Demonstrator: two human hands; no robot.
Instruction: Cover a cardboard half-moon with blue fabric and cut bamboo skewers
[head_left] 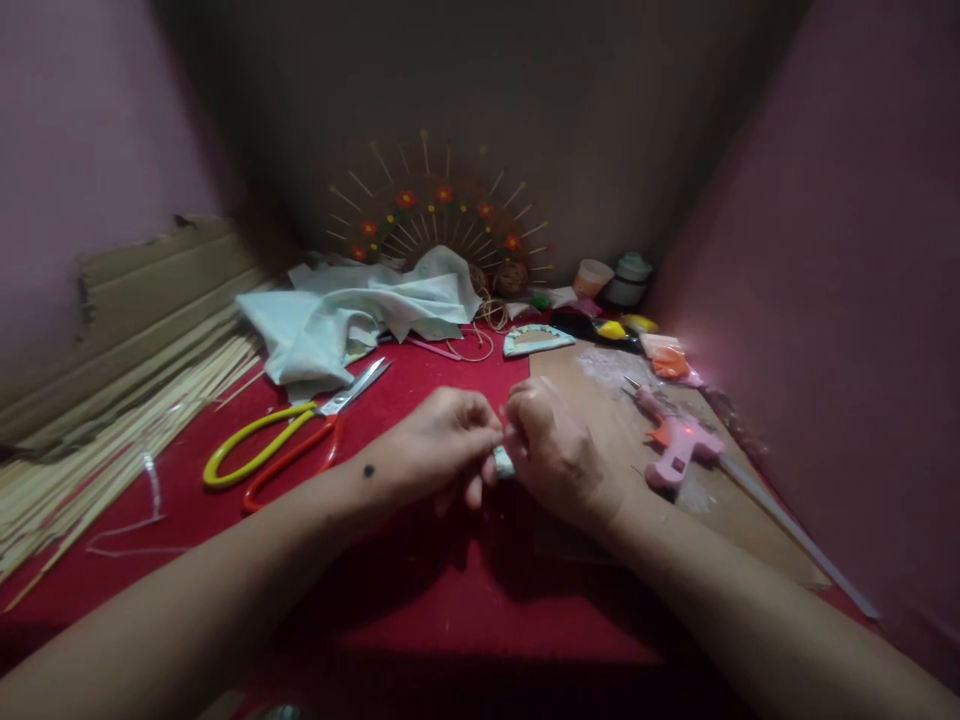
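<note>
Both hands meet at the middle of the red table, pinching one small pale piece between them.

Left to right: my left forearm comes in low from the bottom corner, wrist bent, and my left hand [442,440] curls its fingers in tight on the small pale piece [503,462], knuckles up. My right hand [555,450] faces it, fingers folded down on the same piece from the other side, thumb tucked under where I can't see it; that forearm angles in from the bottom right. Piece sits just above the red table [420,600], right between my fingertips. Off to my left lie the yellow and orange scissors [289,440], near the bamboo sticks [112,440]; at my right, just beside the wrist, rests the pink glue gun [679,445] on cardboard [592,400].
</note>
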